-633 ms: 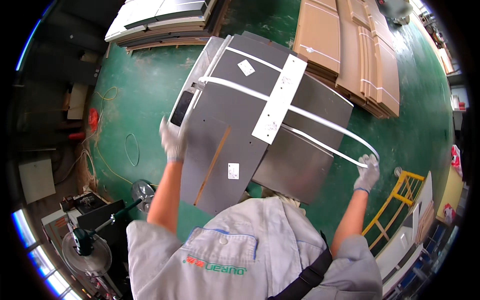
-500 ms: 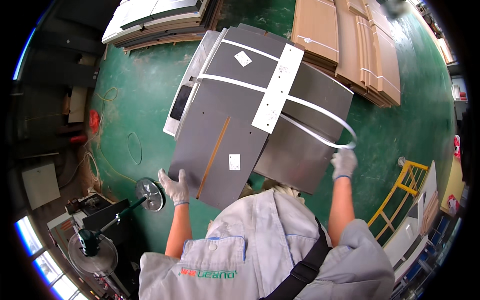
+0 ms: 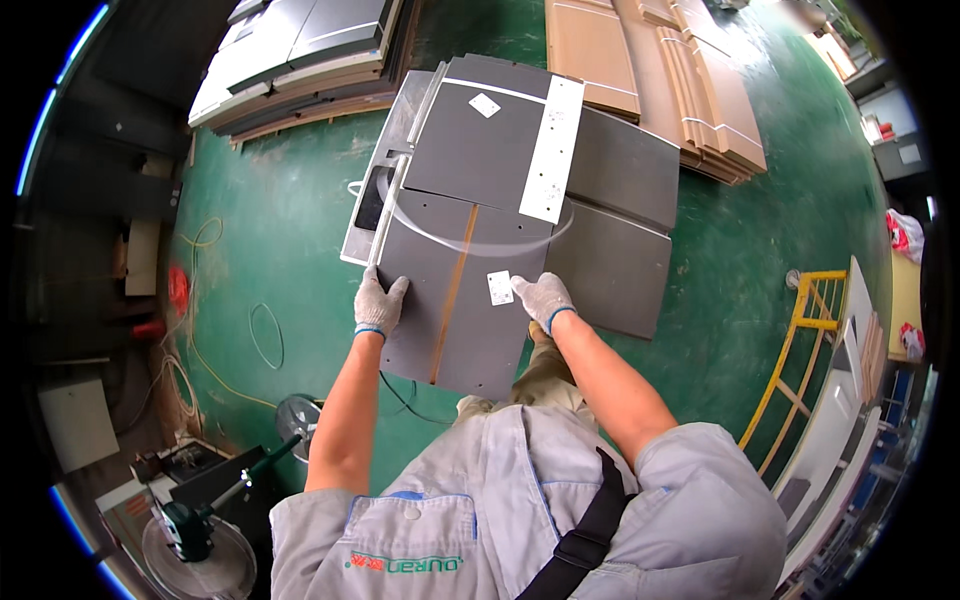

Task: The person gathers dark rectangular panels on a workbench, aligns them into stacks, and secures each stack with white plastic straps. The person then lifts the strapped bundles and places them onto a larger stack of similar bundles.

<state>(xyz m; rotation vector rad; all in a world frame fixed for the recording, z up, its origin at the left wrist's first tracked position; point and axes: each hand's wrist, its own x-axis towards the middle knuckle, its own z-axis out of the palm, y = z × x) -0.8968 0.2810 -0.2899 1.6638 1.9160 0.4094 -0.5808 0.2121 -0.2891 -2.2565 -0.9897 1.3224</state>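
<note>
A dark grey panel (image 3: 455, 300) with an orange stripe and a small white label lies on top of a stack of grey panels (image 3: 610, 260). My left hand (image 3: 378, 303), in a white glove, grips the panel's left edge. My right hand (image 3: 541, 297), also gloved, holds its right edge near the label. A long white perforated strip (image 3: 552, 150) lies across the stack further away. A loop of white strap (image 3: 480, 235) curves over the panels.
More grey boards (image 3: 290, 50) are stacked at the far left and brown wooden boards (image 3: 660, 70) at the far right, all on a green floor (image 3: 280, 250). A yellow frame (image 3: 800, 350) stands to the right. A fan (image 3: 190, 530) and cables lie at the lower left.
Both hands came in from the stack's outer sides and now grip the top panel's two edges. The view has moved closer over the stack. The white strap lies slacker.
</note>
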